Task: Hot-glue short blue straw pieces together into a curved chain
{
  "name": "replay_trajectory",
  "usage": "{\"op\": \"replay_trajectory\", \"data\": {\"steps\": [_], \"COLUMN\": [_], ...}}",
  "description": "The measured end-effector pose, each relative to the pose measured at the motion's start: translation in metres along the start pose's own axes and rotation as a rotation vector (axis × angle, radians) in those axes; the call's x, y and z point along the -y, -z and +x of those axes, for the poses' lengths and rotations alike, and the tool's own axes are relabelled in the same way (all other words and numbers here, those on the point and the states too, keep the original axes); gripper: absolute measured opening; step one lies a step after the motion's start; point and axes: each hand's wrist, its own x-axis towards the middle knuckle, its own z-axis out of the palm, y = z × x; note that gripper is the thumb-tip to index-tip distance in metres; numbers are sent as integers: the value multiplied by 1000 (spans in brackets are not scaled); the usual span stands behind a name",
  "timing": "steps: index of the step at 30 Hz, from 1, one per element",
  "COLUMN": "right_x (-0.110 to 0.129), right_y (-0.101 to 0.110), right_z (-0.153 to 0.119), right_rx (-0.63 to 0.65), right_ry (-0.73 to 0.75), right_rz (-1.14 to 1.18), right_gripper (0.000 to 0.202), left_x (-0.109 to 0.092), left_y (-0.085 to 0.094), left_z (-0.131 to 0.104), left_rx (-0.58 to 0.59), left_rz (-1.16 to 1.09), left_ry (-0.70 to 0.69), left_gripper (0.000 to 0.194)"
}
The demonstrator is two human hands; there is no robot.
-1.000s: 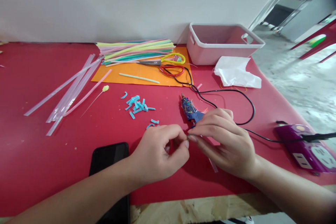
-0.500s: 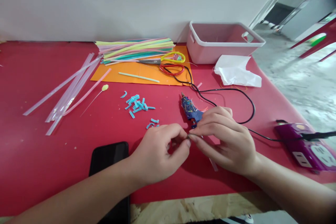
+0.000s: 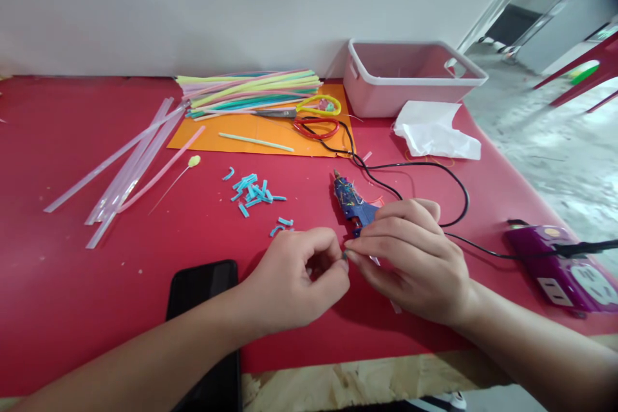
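Note:
My left hand [image 3: 304,280] is closed in a pinch, thumb against forefinger. Its tips grip a tiny blue-green piece of pipe cleaner [image 3: 344,255], mostly hidden by the fingers. Thumb and forefinger of my right hand [image 3: 415,257] pinch at the same bit from the other side. Just beyond the right fingers lies a blue hot glue gun [image 3: 351,199], strewn with glue strings, its clear glue stick [image 3: 396,306] showing partly beneath that hand. Short cut blue pipe cleaner pieces [image 3: 252,190] lie loosely heaped past the left hand, a few nearer to it.
A bundle of coloured pipe cleaners [image 3: 251,91] and scissors [image 3: 316,127] rest on an orange sheet [image 3: 203,140]. Glue sticks [image 3: 130,167] and a yellow-tipped wire [image 3: 194,161] lie left. A phone [image 3: 203,286] sits under my left forearm. A pink basket [image 3: 410,90], white paper [image 3: 434,135] and purple power strip [image 3: 560,270] stand right.
My right fingertips have shifted slightly to the left and a little more of the blue-green bit shows between the hands. Otherwise the scene has hardly moved.

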Motion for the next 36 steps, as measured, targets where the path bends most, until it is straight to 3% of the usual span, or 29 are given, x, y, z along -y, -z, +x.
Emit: {"op": "replay_trajectory", "data": {"steps": [5,12,20,29,33,36], "right_x": [2,1,-3,-1,2,2], "right_y": [0,1,1,8,7,5], "right_z": [-1,-2,3,0,-4,-3], "right_rx": [20,16,-30,29,21,9], "right_ry": [3,51,-7,137,126,91], "right_rz": [-13,-85,3,-119,-159,-146], "right_gripper": [8,7,7,9,16,11], "left_x": [0,1,-1,2,0,-1], "left_y": [0,0,-3,-1,-1,-2], "left_z": [-1,-2,-3,-2,-2,-2], "left_rx": [16,-64,-84,-30,-16,-9], "left_rz": [-30,59,80,40,-16,-72], "left_ry": [28,-80,-97,-46,28,90], "left_gripper": [15,17,18,17,15,15]}}
